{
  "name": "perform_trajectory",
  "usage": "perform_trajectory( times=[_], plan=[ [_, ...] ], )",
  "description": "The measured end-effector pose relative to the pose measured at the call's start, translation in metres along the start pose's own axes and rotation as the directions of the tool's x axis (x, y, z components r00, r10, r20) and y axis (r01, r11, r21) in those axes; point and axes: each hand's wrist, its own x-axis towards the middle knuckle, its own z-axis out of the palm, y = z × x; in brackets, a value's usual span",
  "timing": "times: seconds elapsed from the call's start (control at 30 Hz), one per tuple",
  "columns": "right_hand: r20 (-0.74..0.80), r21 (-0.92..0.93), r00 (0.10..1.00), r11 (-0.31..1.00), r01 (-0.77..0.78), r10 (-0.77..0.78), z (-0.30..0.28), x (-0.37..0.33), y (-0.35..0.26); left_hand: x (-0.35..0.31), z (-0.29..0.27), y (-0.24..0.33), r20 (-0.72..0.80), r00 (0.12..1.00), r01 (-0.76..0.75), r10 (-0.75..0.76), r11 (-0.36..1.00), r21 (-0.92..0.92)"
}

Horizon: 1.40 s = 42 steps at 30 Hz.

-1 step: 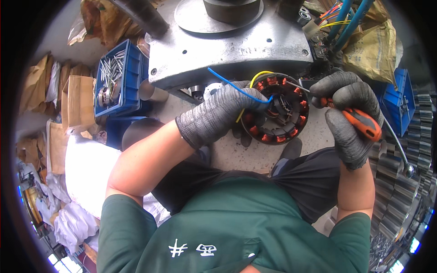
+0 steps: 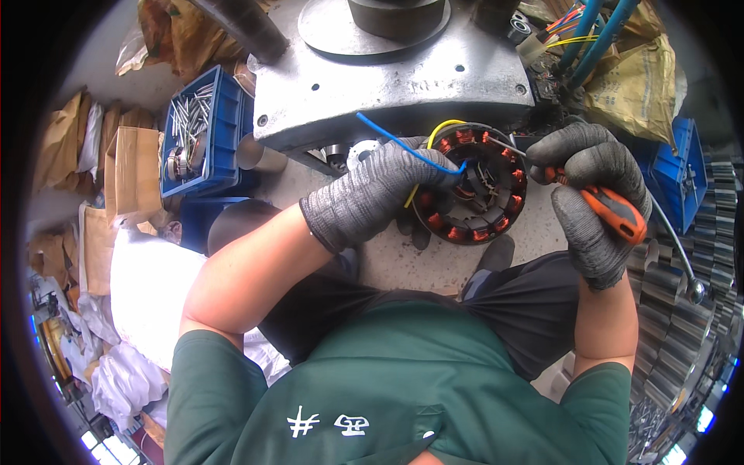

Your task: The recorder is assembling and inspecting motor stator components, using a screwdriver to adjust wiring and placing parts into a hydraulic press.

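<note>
My gloved left hand (image 2: pixel 380 190) is closed on the left side of a motor stator (image 2: pixel 513 204), a dark ring with copper windings around its inside. A blue wire (image 2: pixel 395 139) runs over this hand into the stator's middle. A yellow wire (image 2: pixel 434 133) loops at the upper left of the ring, and its lower end shows below the fingers. In my gloved right hand (image 2: pixel 601 167) is an orange and black screwdriver (image 2: pixel 616 215). Its thin shaft reaches left to the stator's upper right rim; whether the tip touches a winding I cannot tell.
A heavy metal machine bed (image 2: pixel 387 97) lies just beyond the stator. At left stands a blue crate (image 2: pixel 221 143) of metal rods beside cardboard (image 2: pixel 133 174). On the right are another blue bin (image 2: pixel 676 170), a metal rod (image 2: pixel 676 246) and stacked metal cylinders (image 2: pixel 674 310).
</note>
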Motion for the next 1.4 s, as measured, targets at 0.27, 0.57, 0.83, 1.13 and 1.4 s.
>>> perform_trajectory(
  times=[0.27,0.57,0.83,1.13,1.4],
  plan=[
    [0.129,-0.232,0.986,0.964,0.133,-0.105,0.001,0.005,0.004,-0.006,0.006,0.017,-0.032,0.999,0.013,-0.008,0.985,0.171],
    [0.176,-0.381,0.982,0.915,0.134,-0.071,0.007,0.009,-0.004,0.005,0.000,-0.001,0.003,0.996,-0.092,0.095,0.958,0.270],
    [-0.027,0.179,0.980,0.966,-0.189,0.197,0.001,0.004,0.008,-0.005,0.004,0.010,0.097,0.991,-0.113,0.088,0.949,0.293],
    [-0.062,0.105,0.998,0.995,0.005,0.001,-0.007,-0.001,0.004,0.004,-0.001,0.000,0.118,0.979,-0.187,0.166,0.963,0.194],
    [-0.006,0.019,1.000,1.000,0.021,-0.021,-0.003,0.006,0.005,0.006,0.007,0.001,0.154,0.962,-0.254,0.227,0.950,0.181]
  ],
)
